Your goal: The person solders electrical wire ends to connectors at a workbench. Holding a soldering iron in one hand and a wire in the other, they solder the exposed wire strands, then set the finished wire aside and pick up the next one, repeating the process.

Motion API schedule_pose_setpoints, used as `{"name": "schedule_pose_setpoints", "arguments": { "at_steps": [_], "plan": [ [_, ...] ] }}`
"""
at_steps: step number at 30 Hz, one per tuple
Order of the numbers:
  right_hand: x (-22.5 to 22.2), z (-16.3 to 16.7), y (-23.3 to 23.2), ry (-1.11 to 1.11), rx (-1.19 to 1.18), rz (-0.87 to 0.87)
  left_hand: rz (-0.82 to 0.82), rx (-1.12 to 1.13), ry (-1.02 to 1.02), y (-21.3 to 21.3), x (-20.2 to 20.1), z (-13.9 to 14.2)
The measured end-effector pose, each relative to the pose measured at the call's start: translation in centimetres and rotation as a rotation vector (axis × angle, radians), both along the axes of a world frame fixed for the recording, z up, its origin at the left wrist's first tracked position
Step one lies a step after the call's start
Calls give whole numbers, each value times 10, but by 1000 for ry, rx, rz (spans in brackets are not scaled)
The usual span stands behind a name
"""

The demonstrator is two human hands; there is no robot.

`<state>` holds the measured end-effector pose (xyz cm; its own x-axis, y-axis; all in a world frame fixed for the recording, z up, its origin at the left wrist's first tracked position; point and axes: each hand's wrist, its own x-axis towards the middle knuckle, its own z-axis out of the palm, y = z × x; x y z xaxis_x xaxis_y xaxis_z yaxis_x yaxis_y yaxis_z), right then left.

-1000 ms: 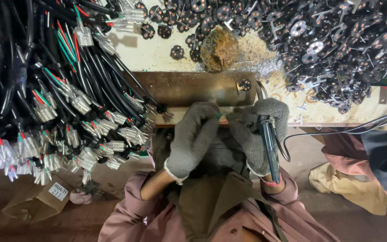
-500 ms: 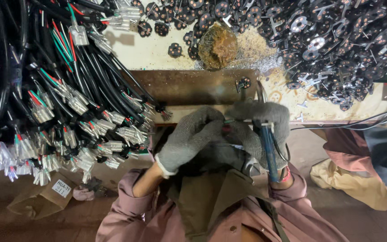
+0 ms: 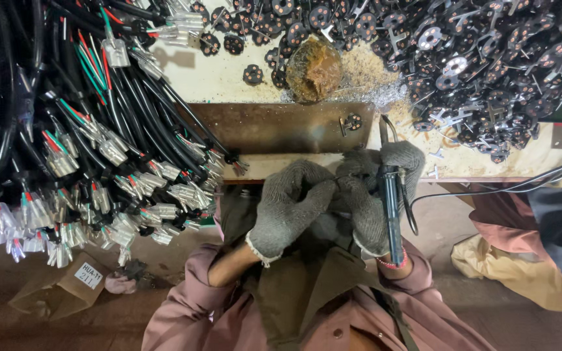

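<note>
In your right hand (image 3: 385,195), the dark soldering iron (image 3: 391,208) sits clenched; your left hand (image 3: 291,205) pinches a thin wire (image 3: 345,177) beside it. Down-left lies a brown carton (image 3: 53,289) with a white label (image 3: 90,275). Both hands have drawn closer together than before.

A big pile of black cables (image 3: 92,130) blocks the left side. Heaps of small black discs (image 3: 489,65) fill the top and right. The brown metal plate (image 3: 274,127) between them is mostly bare, so a hand fits there.
</note>
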<state>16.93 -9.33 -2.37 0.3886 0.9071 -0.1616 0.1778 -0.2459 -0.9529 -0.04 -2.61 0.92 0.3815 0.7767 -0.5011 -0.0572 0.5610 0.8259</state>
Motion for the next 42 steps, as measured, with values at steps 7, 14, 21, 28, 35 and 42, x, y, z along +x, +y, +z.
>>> {"name": "schedule_pose_setpoints", "arguments": {
  "at_steps": [7,14,21,28,35,42],
  "plan": [
    [-6,-14,-6,252,103,-178,88,-250,-252,-11,7,-13],
    [-9,-32,-1,273,350,-212,128,307,156,12,23,-6],
    [21,-7,53,-620,251,72,54,660,595,73,-5,0],
    [6,28,88,-545,-79,239,-51,723,672,97,5,-5],
    [9,39,91,-539,-87,312,-66,458,495,74,-21,15],
    [8,18,64,-431,137,287,-256,638,513,62,-12,-20]
  ]
}}
